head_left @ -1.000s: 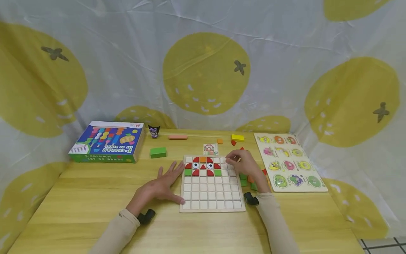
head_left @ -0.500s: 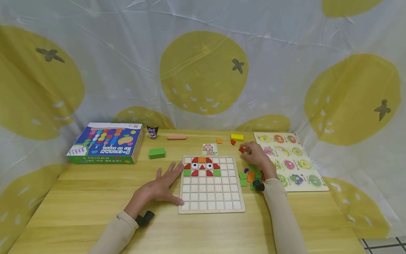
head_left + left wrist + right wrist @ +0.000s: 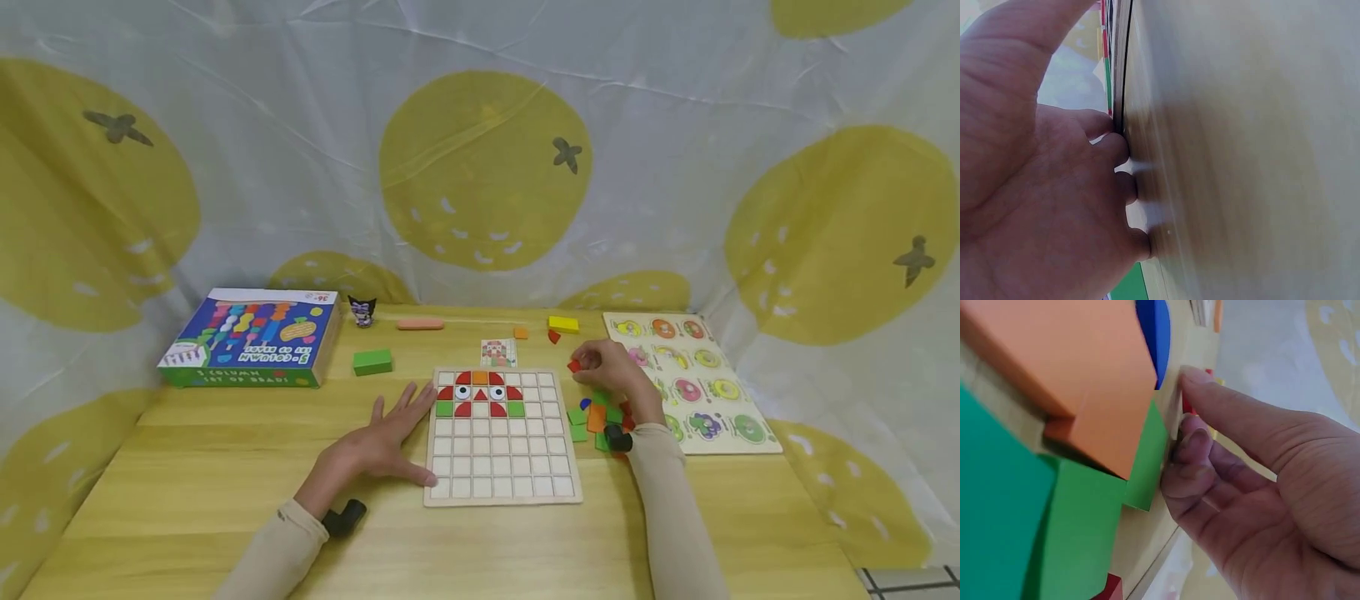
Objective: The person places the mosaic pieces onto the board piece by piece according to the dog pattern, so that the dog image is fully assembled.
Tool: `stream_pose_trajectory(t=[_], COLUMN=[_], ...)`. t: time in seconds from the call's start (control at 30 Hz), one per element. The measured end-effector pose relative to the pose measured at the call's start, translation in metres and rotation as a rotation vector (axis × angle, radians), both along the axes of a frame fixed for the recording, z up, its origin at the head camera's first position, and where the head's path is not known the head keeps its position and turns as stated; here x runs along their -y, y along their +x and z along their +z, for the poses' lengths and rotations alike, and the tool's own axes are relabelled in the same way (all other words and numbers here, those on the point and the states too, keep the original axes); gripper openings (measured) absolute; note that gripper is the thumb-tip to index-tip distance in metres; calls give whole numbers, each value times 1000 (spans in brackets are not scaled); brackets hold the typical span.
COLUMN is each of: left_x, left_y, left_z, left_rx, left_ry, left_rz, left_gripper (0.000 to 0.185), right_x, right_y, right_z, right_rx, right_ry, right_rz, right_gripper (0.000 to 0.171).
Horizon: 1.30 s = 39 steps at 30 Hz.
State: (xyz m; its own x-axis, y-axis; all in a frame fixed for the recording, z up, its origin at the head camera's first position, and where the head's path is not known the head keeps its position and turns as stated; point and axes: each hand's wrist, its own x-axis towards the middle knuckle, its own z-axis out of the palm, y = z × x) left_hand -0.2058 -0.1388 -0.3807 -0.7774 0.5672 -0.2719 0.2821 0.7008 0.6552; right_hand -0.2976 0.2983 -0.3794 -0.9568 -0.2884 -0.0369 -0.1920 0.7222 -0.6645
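A wooden grid board [image 3: 502, 465] lies on the table with a red, orange, green and white-eyed pattern [image 3: 480, 393] in its upper rows. My left hand [image 3: 378, 442] is spread along the board's left edge, thumb at the lower corner. In the left wrist view, the left hand's fingers [image 3: 1119, 150] reach down to the tabletop beside the board. Right of the board, my right hand [image 3: 618, 371] pinches a small red piece [image 3: 574, 365] between thumb and fingers. The right wrist view shows this red piece [image 3: 1189, 405] mostly hidden by the thumb.
Loose green, orange, blue and red pieces [image 3: 596, 418] lie below the right hand. A fruit puzzle board [image 3: 716, 408] is at the right. Behind the grid board are a pattern card [image 3: 498, 352] and a yellow block [image 3: 562, 324]. A bead-set box [image 3: 251, 337] sits at the left.
My right hand has left the grid board's upper right corner, moved right, and taken hold of a red piece, drawing it slightly nearer. The left hand stays at the board's edge.
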Motion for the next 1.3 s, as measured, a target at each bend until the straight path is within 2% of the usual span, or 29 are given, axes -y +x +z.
stream_pose_trajectory(t=[0.2, 0.4, 0.6, 0.93, 1.1, 1.3], left_x=[-2, -1, 0, 0, 0, 0], left_y=[0, 1, 0, 0, 1, 2], left_z=[-1, -2, -2, 0, 1, 2], left_rx=[10, 16, 5, 3, 1, -1], left_ry=[-4, -18, -2, -6, 11, 10], left_rz=[-9, -3, -7, -8, -14, -8], left_gripper=[132, 133, 134, 134, 133, 133], right_x=[-3, -1, 2, 12, 18, 36], right_y=[0, 5, 10, 16, 18, 19], right_z=[-2, -8, -8, 1, 6, 4], right_rx=[21, 83, 102, -9, -49, -73], right_ry=[-7, -59, -49, -1, -40, -121], right_rz=[-36, -49, -77, -54, -21, 36], right_gripper=[14, 13, 15, 9, 6, 6])
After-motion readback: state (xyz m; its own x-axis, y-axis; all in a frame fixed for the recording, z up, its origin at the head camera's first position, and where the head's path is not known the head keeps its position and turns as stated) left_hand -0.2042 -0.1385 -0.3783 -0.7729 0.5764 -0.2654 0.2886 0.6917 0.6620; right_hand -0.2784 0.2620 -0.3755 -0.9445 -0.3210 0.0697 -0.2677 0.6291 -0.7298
